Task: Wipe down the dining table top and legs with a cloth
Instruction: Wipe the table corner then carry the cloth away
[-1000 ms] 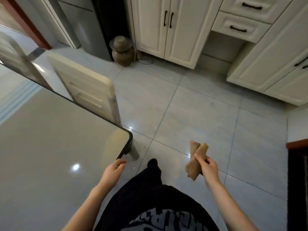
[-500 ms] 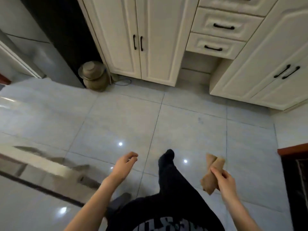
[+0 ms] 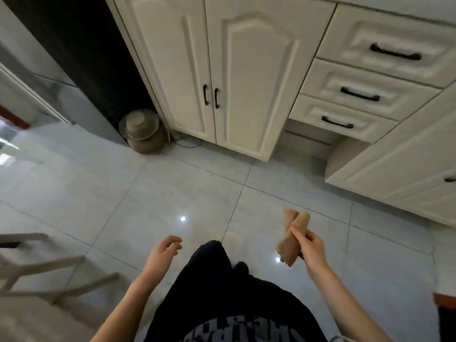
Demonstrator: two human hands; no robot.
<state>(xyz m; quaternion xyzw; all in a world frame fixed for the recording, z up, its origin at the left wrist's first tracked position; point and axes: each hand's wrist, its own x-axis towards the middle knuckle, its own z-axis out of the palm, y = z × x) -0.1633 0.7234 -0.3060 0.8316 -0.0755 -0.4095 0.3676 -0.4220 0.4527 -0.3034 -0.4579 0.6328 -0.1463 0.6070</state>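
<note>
The right hand (image 3: pixel 311 248) grips the folded cloth (image 3: pixel 291 239), which sticks out above and below the fingers, while the left hand (image 3: pixel 161 255) hangs loosely curled, holding nothing.

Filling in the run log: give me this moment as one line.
right hand: grips folded tan cloth | left hand: holds nothing, fingers loosely curled | cloth: in air over tiled floor

A tan cloth (image 3: pixel 292 239), folded into a crossed bundle, stands tilted, gripped by the right hand (image 3: pixel 311 247) above the tiled floor (image 3: pixel 172 191)
</note>
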